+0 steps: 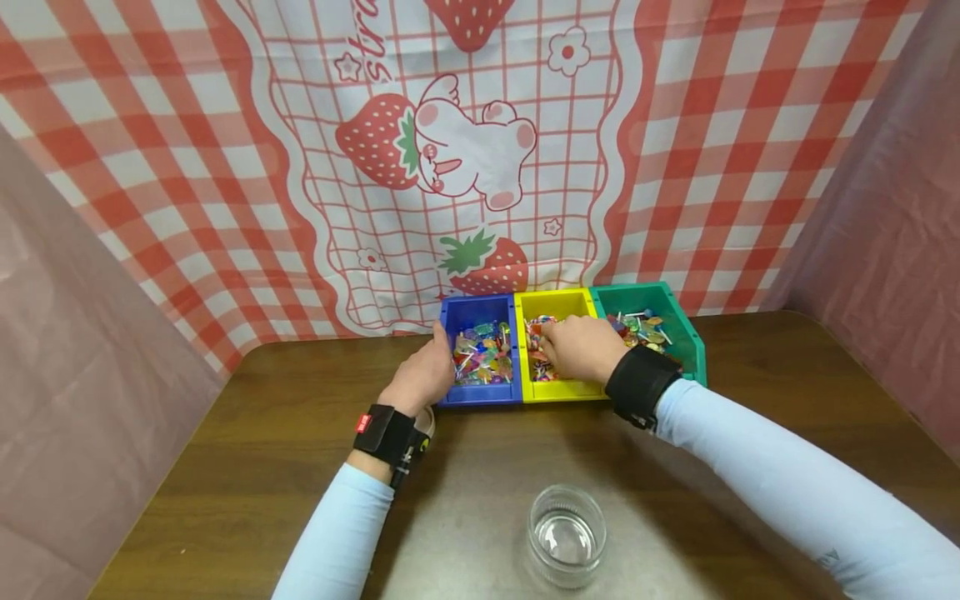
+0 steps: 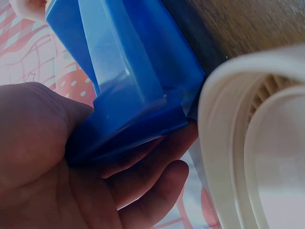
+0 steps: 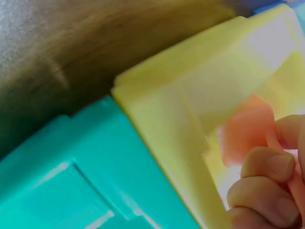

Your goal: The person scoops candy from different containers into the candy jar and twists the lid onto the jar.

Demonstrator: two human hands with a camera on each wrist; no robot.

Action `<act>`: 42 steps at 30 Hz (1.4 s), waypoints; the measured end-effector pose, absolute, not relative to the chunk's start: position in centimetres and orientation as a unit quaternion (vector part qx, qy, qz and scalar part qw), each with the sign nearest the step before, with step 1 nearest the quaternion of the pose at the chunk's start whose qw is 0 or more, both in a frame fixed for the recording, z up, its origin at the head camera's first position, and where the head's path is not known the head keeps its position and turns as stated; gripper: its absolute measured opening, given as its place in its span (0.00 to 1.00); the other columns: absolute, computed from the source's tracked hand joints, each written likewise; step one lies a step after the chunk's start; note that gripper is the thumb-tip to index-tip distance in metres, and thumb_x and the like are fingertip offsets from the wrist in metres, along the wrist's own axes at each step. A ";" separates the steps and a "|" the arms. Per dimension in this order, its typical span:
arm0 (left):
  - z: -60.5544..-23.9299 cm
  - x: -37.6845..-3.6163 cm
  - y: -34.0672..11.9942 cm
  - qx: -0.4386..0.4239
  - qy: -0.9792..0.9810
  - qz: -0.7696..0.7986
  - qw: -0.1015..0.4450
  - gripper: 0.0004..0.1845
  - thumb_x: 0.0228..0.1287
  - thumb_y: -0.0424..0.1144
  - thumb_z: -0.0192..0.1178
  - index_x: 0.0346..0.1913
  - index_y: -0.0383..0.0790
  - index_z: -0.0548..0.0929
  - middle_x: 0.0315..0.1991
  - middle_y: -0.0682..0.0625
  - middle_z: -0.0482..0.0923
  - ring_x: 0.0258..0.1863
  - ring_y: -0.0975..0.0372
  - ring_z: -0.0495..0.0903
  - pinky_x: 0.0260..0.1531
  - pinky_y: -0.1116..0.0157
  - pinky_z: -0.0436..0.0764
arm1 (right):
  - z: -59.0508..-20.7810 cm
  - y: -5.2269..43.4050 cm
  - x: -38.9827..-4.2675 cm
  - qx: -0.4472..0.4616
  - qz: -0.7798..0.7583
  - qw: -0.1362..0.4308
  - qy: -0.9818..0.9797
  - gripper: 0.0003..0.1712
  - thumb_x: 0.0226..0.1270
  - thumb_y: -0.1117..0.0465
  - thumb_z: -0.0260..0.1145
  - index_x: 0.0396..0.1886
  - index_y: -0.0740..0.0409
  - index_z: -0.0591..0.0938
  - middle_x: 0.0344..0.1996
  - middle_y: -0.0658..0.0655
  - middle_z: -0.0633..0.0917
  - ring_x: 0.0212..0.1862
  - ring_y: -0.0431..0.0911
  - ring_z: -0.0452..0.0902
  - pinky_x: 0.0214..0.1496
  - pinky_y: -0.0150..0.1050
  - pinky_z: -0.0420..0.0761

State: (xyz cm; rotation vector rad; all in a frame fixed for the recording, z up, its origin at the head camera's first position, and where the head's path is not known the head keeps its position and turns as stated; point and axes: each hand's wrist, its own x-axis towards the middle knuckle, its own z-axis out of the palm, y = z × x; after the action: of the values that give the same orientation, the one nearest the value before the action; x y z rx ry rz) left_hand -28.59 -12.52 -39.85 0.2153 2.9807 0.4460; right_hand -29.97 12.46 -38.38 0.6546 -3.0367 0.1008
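Note:
Three joined bins stand at the table's back: blue, yellow and green, each holding several colourful wrapped candies. My left hand holds the blue bin's front left corner. In the left wrist view the thumb base and fingers lie on either side of the blue bin's wall. My right hand reaches into the yellow bin. Its curled fingers pinch an orange-pink candy inside the yellow bin's corner, beside the green bin.
An empty clear glass bowl sits near the front edge of the brown table. A red-checked strawberry cloth hangs behind the bins, with pink curtains at both sides. A white ribbed plastic part fills the right of the left wrist view.

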 end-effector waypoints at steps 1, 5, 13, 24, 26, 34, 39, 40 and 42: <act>-39.9 -28.6 -12.5 0.071 0.984 0.149 0.061 0.34 0.77 0.37 0.39 0.78 0.29 0.40 0.66 0.39 0.72 0.58 0.49 0.77 0.55 0.50 0.75 | -38.2 12.5 -29.9 0.206 0.037 0.013 -0.978 0.17 0.73 0.50 0.61 0.47 0.58 0.83 0.21 0.54 0.78 0.24 0.49 0.74 0.30 0.45 0.78; -39.9 -28.6 -12.6 0.073 0.984 0.152 0.064 0.34 0.78 0.37 0.38 0.78 0.30 0.40 0.66 0.38 0.71 0.58 0.48 0.77 0.56 0.50 0.75 | -37.5 13.1 -29.5 0.193 0.069 0.002 -0.979 0.15 0.74 0.51 0.60 0.43 0.59 0.82 0.18 0.53 0.76 0.21 0.48 0.72 0.25 0.40 0.72; -40.0 -28.6 -12.8 0.073 0.983 0.156 0.060 0.34 0.78 0.38 0.37 0.78 0.30 0.40 0.67 0.39 0.71 0.58 0.48 0.77 0.56 0.50 0.75 | -37.1 14.5 -29.3 0.182 0.163 -0.008 -0.970 0.13 0.76 0.55 0.58 0.33 0.58 0.79 0.17 0.53 0.74 0.19 0.46 0.71 0.24 0.39 0.70; -40.0 -28.9 -13.0 0.080 0.982 0.160 0.060 0.34 0.78 0.37 0.37 0.78 0.30 0.38 0.66 0.39 0.72 0.57 0.48 0.78 0.55 0.50 0.75 | -37.2 17.3 -28.9 0.141 0.313 0.016 -0.939 0.19 0.79 0.50 0.55 0.32 0.59 0.76 0.18 0.55 0.67 0.18 0.50 0.63 0.20 0.38 0.61; -40.1 -28.9 -13.0 0.080 0.981 0.162 0.063 0.34 0.78 0.37 0.37 0.78 0.30 0.38 0.66 0.40 0.71 0.58 0.48 0.77 0.56 0.50 0.75 | -37.3 17.8 -28.7 0.142 0.338 0.024 -0.930 0.21 0.79 0.48 0.54 0.32 0.59 0.75 0.18 0.55 0.65 0.17 0.51 0.62 0.20 0.39 0.60; -40.2 -28.8 -12.8 0.073 0.980 0.172 0.065 0.34 0.78 0.38 0.36 0.79 0.32 0.38 0.67 0.40 0.71 0.59 0.48 0.76 0.58 0.50 0.74 | -37.0 18.8 -26.7 0.177 0.398 0.062 -0.898 0.23 0.79 0.45 0.53 0.31 0.60 0.71 0.18 0.57 0.69 0.17 0.53 0.64 0.19 0.41 0.63; -40.2 -28.8 -12.9 0.073 0.981 0.166 0.064 0.34 0.78 0.38 0.37 0.78 0.31 0.38 0.66 0.40 0.72 0.58 0.48 0.77 0.56 0.50 0.74 | -36.5 19.1 -25.2 0.200 0.408 0.089 -0.886 0.21 0.79 0.47 0.53 0.31 0.60 0.72 0.19 0.57 0.70 0.20 0.51 0.66 0.22 0.40 0.65; -40.2 -28.8 -12.9 0.073 0.982 0.164 0.065 0.34 0.78 0.38 0.37 0.78 0.31 0.38 0.66 0.40 0.72 0.58 0.49 0.77 0.56 0.50 0.75 | -36.4 19.2 -24.9 0.203 0.409 0.090 -0.885 0.21 0.79 0.48 0.54 0.31 0.60 0.72 0.19 0.56 0.70 0.21 0.51 0.66 0.23 0.39 0.66; -40.1 -28.8 -12.9 0.075 0.982 0.163 0.065 0.34 0.78 0.38 0.37 0.78 0.31 0.37 0.66 0.41 0.72 0.58 0.49 0.77 0.56 0.51 0.75 | -36.2 19.3 -24.3 0.211 0.411 0.091 -0.882 0.19 0.79 0.50 0.56 0.31 0.59 0.73 0.19 0.55 0.70 0.21 0.50 0.67 0.23 0.38 0.67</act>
State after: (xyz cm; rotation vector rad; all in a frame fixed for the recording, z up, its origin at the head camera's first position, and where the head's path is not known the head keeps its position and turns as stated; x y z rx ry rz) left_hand -28.83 -12.89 -40.12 0.2251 2.9630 0.4906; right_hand -24.26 19.28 -36.22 0.6280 -2.6210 1.2206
